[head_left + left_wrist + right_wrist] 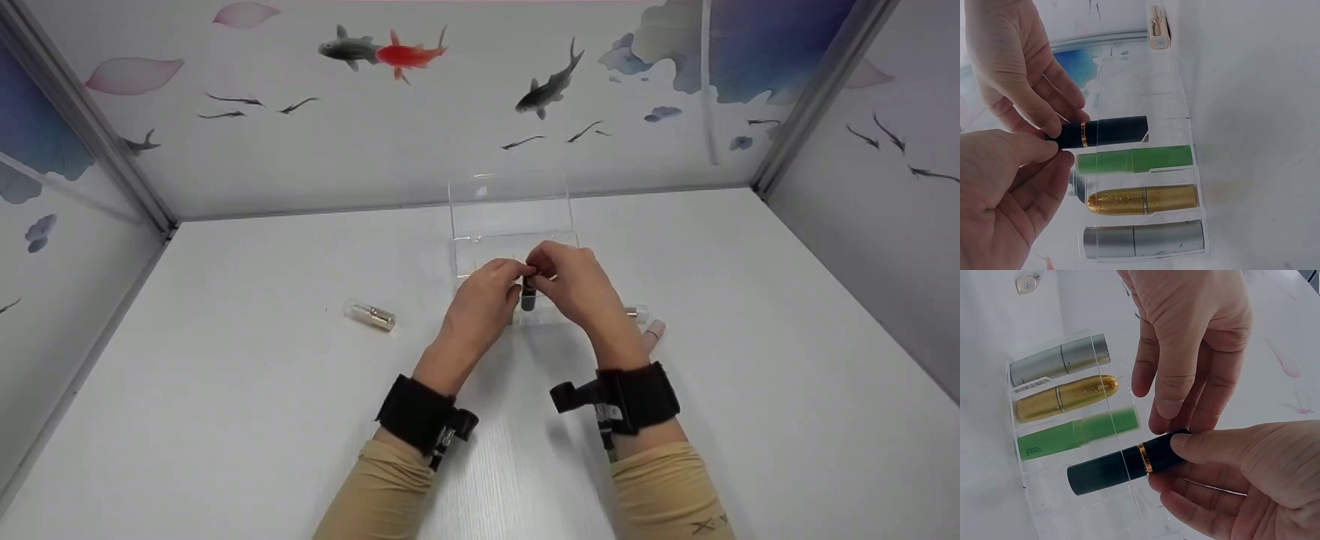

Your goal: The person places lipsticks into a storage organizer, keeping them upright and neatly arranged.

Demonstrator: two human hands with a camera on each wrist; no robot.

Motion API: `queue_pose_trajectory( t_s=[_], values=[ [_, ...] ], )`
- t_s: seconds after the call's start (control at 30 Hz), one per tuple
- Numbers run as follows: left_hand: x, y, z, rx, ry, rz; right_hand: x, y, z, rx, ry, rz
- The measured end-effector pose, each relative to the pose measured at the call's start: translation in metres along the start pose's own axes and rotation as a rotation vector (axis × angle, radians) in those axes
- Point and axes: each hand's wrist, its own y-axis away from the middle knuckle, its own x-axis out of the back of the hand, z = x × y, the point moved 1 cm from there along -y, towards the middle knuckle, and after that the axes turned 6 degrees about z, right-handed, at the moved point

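"Tan sleeves [379, 487] sit closest to us, then black wrist straps [416, 412]. Past those, what do we make of the fingers?"

"We see the right hand [576, 283] pinching the upper end of a black lipstick tube [1100, 472], thumb laid over it and fingers curled beneath. Fingertips of the left hand [486, 298] meet that same end, though we can't tell whether they pinch it or only steady it."

"And where do we find the tube itself?"

"Its lower part sits within the walls of a clear plastic organiser [510, 236], next to a green tube [1159, 160]. Beyond that, in a row, come a gold bullet-shaped tube [1171, 198] and a silver tube [1168, 239]. The black one's base doesn't reach as far down as its neighbours', so we'd judge it only partway into a slot."

"Why hold it so high up, do we think?"

"Probably because the slots look snug: with the fingers at the top, the lower body has room between the dividers. Those dividers presumably hold the neighbours upright too."

"So, relative to the fingers?"

"Only the top end lies among them; the gold band and most of the body are below, towards the counter [225, 405]. Well apart to the left, we see a clear-capped tube [370, 315] lying on its side; near the right wrist lies a pink tube [655, 335]."
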Motion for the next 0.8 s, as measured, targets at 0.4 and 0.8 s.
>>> queue_pose_trajectory(
  t_s=[0.4, 0.8],
  values=[
    [-0.0063, 0.0006, -0.0024, -0.059, -0.122, 0.051, -0.0043, -0.0015, 0.0024, 0.015, 0.026, -0.019],
    [-0.0091, 0.0002, -0.0014, -0.042, -0.242, -0.01, -0.0084, -0.0027, 0.0058, 0.042, 0.052, -0.028]
  ],
)
